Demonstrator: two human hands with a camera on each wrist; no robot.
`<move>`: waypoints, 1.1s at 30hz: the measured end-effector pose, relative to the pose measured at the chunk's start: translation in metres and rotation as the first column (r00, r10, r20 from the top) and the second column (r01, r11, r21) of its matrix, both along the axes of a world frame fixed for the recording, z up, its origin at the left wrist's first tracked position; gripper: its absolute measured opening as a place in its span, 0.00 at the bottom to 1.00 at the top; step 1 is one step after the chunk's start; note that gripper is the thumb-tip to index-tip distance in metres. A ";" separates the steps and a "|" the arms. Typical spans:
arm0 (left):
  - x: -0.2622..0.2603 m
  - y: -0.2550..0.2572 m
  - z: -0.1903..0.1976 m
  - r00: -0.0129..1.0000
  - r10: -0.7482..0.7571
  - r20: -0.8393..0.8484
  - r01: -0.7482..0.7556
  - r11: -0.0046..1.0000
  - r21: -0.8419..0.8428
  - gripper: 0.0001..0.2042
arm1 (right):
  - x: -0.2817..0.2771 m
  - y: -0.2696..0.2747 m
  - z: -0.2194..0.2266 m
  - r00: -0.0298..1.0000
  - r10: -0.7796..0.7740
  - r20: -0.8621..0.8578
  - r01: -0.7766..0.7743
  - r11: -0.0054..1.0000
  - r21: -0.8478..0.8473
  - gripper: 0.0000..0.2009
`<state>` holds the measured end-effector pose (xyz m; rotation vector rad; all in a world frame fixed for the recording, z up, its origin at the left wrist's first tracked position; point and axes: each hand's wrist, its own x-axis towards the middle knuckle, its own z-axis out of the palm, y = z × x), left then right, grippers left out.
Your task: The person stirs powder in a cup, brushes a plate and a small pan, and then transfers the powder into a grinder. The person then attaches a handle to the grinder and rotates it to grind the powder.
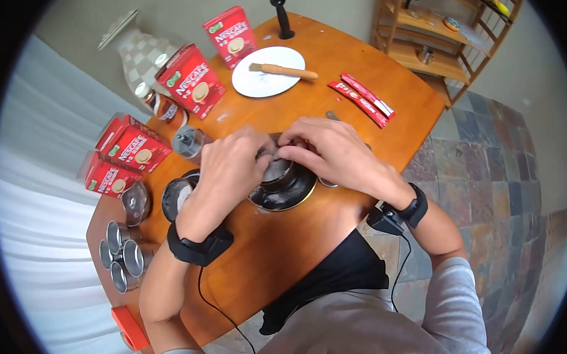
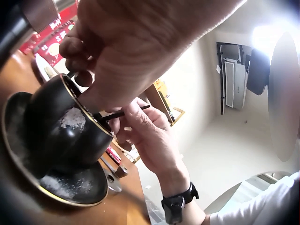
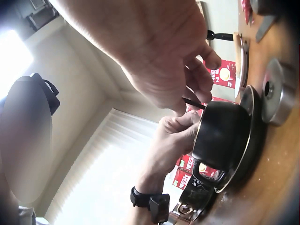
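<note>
A black cup (image 2: pixel 56 117) with a gold rim stands on a black saucer (image 1: pixel 283 199); white powder clings to its side and lies on the saucer. In the head view my left hand (image 1: pixel 235 160) and right hand (image 1: pixel 329 146) meet over the cup. My right hand (image 2: pixel 152 136) pinches a thin black stick (image 2: pixel 123 113) that slants in at the rim. The thumb side of my left hand (image 2: pixel 126 61) reaches into the mouth of the cup, its fingers bent near the rim; whether they hold anything is hidden.
Red coffee boxes (image 1: pixel 191 81) stand at the back left. A brush (image 1: pixel 285 70) lies on a white plate (image 1: pixel 248 87), with red sachets (image 1: pixel 362 101) to its right. Metal cups (image 1: pixel 133 258), a clear grinder-like container (image 1: pixel 189 143) and another black cup (image 1: pixel 175 197) are at the left.
</note>
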<state>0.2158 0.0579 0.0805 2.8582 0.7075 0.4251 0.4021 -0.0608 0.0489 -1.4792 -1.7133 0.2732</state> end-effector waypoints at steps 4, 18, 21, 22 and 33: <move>-0.002 0.001 0.006 0.998 0.028 -0.057 -0.031 0.998 -0.062 0.08 | 0.001 -0.018 0.016 0.995 -0.056 -0.077 0.050 0.996 -0.080 0.17; -0.003 0.010 0.002 0.993 0.116 0.019 -0.103 0.933 -0.344 0.09 | -0.008 -0.046 0.005 0.891 -0.144 -0.430 0.171 0.985 0.024 0.08; -0.004 0.012 0.001 0.994 0.111 -0.014 -0.109 0.941 -0.319 0.10 | -0.007 -0.046 0.004 0.894 -0.149 -0.423 0.176 0.984 0.026 0.08; -0.004 0.010 0.004 0.993 0.116 -0.013 -0.113 0.931 -0.347 0.11 | -0.006 -0.044 0.003 0.890 -0.147 -0.431 0.175 0.984 0.025 0.08; -0.004 0.021 -0.011 0.907 -0.012 0.420 0.250 0.819 -0.517 0.12 | -0.052 0.006 0.043 0.997 -0.068 0.039 0.045 0.903 0.427 0.20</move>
